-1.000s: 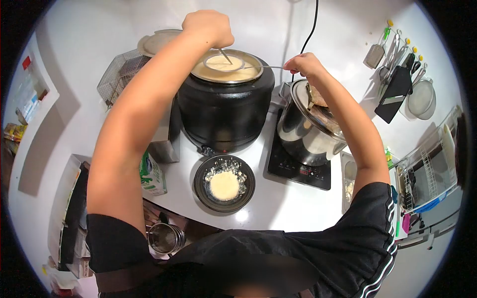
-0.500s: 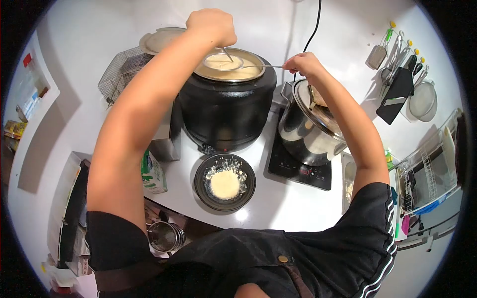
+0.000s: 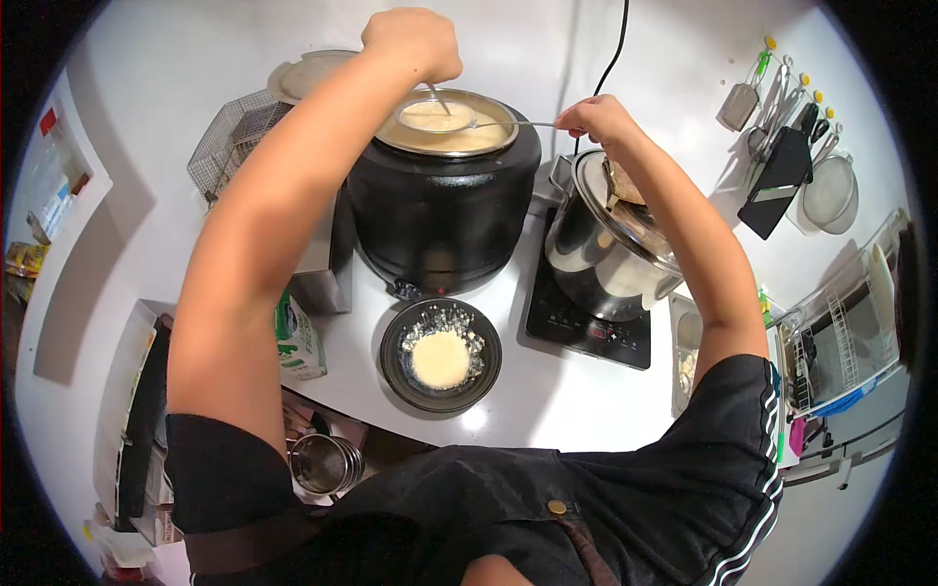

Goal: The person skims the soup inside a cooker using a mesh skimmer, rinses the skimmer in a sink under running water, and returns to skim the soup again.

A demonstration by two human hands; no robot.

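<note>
A black soup kettle [image 3: 445, 215] stands at the back of the counter, filled with a creamy pale-yellow liquid [image 3: 469, 139]. Over its opening, a round strainer [image 3: 473, 124] rests in or just above the liquid. My right hand [image 3: 598, 119] is closed on the strainer's thin handle, to the right of the kettle. My left hand [image 3: 412, 44] is closed around a thin metal utensil [image 3: 439, 95] that slants down into the strainer; its lower end is hidden in the liquid, so its kind does not show. In front of the kettle sits a dark bowl [image 3: 393, 376] with pale-yellow liquid and white bits.
A steel pot [image 3: 601, 269] stands on a black induction cooker [image 3: 596, 334] at right. Left of the kettle are a wire basket [image 3: 217, 146], a round lid [image 3: 298, 78] and a green-white carton [image 3: 299, 340]. Utensils [image 3: 782, 146] hang on the right wall.
Both hands keep their grips on the strainer and the utensil. The view has shifted very slightly; little else differs.
</note>
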